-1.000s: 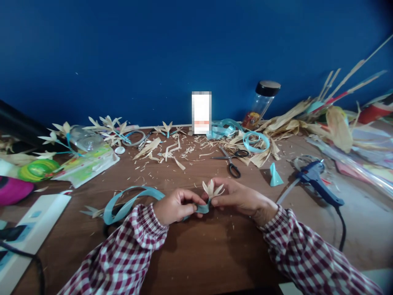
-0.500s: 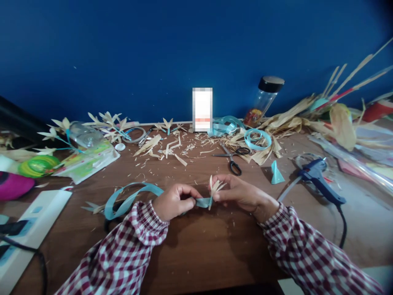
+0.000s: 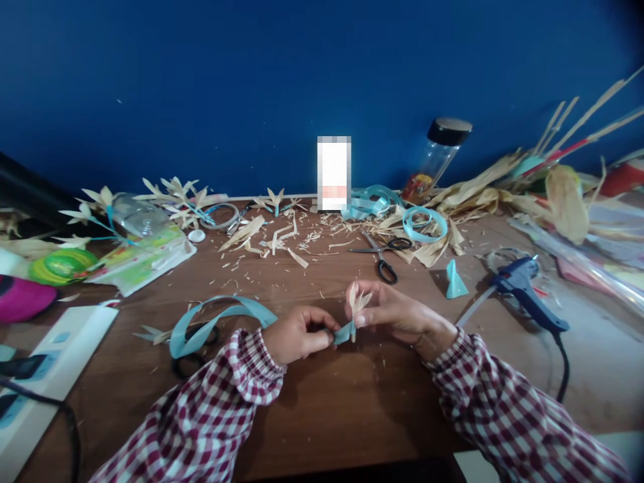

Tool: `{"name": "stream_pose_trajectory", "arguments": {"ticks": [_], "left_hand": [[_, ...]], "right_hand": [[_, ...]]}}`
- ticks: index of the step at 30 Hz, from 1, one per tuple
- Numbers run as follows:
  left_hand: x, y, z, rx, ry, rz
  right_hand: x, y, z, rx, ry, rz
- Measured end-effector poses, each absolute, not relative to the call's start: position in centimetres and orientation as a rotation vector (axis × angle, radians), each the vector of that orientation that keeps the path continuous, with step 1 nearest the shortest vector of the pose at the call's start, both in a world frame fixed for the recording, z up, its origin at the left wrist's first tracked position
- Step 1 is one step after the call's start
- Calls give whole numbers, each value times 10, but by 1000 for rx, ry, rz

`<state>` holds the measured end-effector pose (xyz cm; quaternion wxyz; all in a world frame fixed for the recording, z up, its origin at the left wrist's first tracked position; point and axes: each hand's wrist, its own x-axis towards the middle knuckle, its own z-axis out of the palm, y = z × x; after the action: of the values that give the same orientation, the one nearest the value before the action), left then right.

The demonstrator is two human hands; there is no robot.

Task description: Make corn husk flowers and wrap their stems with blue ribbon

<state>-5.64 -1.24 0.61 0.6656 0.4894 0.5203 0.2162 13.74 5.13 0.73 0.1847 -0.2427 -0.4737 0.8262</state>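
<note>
My right hand (image 3: 397, 315) pinches a small cream husk flower (image 3: 358, 300) by its base, petals pointing up. My left hand (image 3: 299, 334) is closed on the light blue ribbon (image 3: 221, 320), pinching it right against the flower's stem, where a short blue wrap (image 3: 345, 333) shows between the two hands. The rest of the ribbon loops away to the left over the brown table (image 3: 332, 409). Both hands hover just above the table near its front middle.
Black-handled scissors (image 3: 382, 258), a blue glue gun (image 3: 528, 295) with its cord, a small blue cone (image 3: 455, 280), ribbon coils (image 3: 423, 225), a dark-lidded jar (image 3: 437, 161), husk scraps, finished husk flowers (image 3: 176, 201) at back left, and a white box (image 3: 45, 376) at left.
The flower has turned from petals spread toward me to edge-on and upright. Both hands have drawn a little closer together, with the ribbon wrap shorter between them.
</note>
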Motion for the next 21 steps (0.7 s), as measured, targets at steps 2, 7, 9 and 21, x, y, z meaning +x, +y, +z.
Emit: {"name": "stream_pose_trajectory", "arguments": {"ticks": [2, 7, 9, 21], "left_hand": [[-55, -13, 3, 1081, 1168, 490], [-57, -15, 1, 1086, 1105, 500], [-59, -14, 3, 1110, 1147, 509], [-65, -13, 13, 1504, 1175, 543]], "right_hand": [[137, 51, 5, -685, -1314, 2346], [138, 51, 2, -679, -1291, 2399], [138, 50, 2, -666, -1302, 2408], [139, 48, 4, -727, -1346, 2423]]}}
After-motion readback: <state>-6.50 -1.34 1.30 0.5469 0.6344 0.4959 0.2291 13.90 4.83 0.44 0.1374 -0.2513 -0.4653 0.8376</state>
